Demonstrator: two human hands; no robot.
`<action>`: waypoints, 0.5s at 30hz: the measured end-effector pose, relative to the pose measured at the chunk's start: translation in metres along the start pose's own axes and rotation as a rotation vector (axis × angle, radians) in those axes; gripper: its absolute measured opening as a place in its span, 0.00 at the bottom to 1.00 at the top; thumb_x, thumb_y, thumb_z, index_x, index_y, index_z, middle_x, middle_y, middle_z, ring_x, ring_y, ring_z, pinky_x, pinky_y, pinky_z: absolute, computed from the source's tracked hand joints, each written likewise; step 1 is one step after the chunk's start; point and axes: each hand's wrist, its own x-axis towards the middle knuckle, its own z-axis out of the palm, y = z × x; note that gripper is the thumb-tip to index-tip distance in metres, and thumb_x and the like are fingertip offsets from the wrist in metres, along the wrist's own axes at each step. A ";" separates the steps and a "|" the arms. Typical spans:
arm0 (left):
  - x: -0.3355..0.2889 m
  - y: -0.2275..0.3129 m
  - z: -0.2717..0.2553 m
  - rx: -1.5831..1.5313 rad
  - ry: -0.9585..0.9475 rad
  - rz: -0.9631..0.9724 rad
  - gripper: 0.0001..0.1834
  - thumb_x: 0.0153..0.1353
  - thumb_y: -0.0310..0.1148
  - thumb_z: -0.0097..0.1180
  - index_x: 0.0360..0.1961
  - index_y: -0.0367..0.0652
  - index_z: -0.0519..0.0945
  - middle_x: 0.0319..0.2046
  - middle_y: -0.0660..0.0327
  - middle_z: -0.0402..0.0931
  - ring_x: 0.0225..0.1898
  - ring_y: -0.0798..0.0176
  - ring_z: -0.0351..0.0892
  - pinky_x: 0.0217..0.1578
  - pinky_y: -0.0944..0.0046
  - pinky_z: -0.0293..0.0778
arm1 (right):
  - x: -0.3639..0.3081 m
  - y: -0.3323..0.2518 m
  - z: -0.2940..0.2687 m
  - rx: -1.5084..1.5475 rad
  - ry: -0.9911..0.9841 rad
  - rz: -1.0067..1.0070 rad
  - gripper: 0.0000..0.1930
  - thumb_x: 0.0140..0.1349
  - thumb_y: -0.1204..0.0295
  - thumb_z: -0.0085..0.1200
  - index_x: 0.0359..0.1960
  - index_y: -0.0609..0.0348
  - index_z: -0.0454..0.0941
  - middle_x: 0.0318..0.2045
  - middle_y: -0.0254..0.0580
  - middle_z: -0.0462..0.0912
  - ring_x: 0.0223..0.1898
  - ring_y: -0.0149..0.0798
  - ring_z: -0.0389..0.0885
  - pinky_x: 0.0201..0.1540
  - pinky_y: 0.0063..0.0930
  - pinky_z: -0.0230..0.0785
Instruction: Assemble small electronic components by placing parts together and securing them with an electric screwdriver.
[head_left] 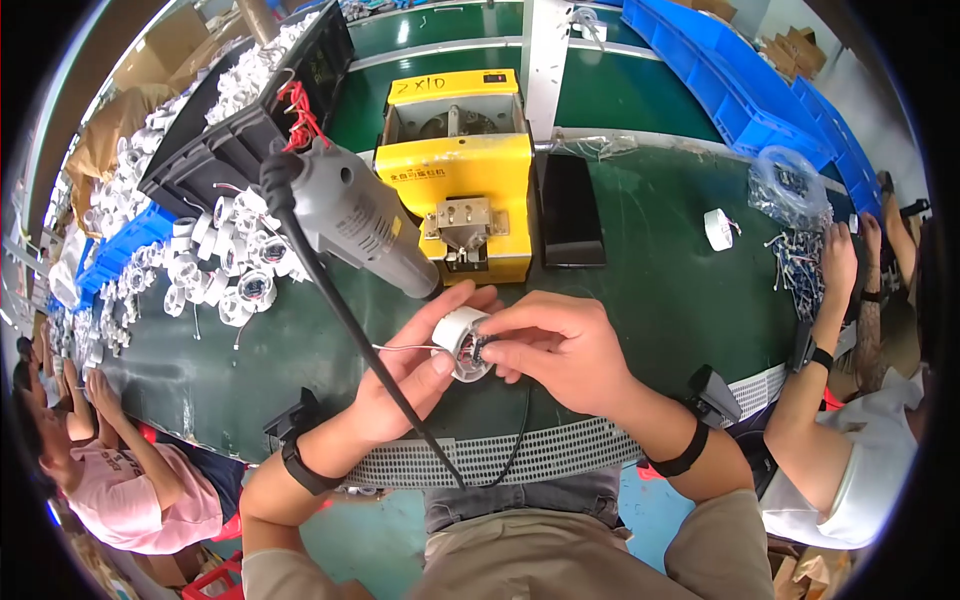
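Note:
Near the front of the table my left hand [405, 385] grips a round white plastic housing [457, 328] from its left side. The housing is tilted, its open face turned to the right, and wires show inside it. A thin pale wire trails out to the left past my fingers. My right hand [572, 355] has thumb and forefinger closed on a small dark circuit board [482, 347] at the housing's opening. The fingers partly hide the board. A black cable [335, 300] passes in front of my left hand.
A yellow machine [455, 175] stands ahead, with a grey heat gun [360, 215] left of it and a black box [572, 212] to its right. Several white housings [225, 260] are piled at left. One housing [718, 230], circuit boards [798, 270] and co-workers' hands [838, 262] are at right.

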 end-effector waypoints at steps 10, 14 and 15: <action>-0.002 -0.004 0.002 0.178 -0.055 0.009 0.37 0.71 0.34 0.39 0.72 0.44 0.32 0.71 0.49 0.40 0.71 0.55 0.47 0.68 0.54 0.45 | -0.001 0.014 0.010 -0.509 0.234 -0.366 0.15 0.51 0.83 0.64 0.40 0.64 0.77 0.38 0.42 0.80 0.37 0.31 0.80 0.41 0.26 0.75; -0.006 -0.006 0.006 0.094 -0.008 0.013 0.37 0.70 0.32 0.42 0.72 0.44 0.36 0.69 0.50 0.49 0.69 0.56 0.52 0.67 0.56 0.50 | 0.002 0.015 0.014 0.032 0.054 -0.051 0.19 0.56 0.82 0.60 0.48 0.66 0.69 0.41 0.44 0.80 0.43 0.34 0.80 0.46 0.27 0.75; -0.004 -0.004 0.007 0.093 -0.006 0.018 0.37 0.70 0.32 0.42 0.72 0.44 0.36 0.69 0.50 0.49 0.69 0.56 0.52 0.67 0.56 0.50 | 0.001 0.013 0.013 -0.018 0.084 -0.050 0.15 0.58 0.81 0.59 0.47 0.68 0.72 0.41 0.44 0.81 0.44 0.34 0.81 0.46 0.26 0.76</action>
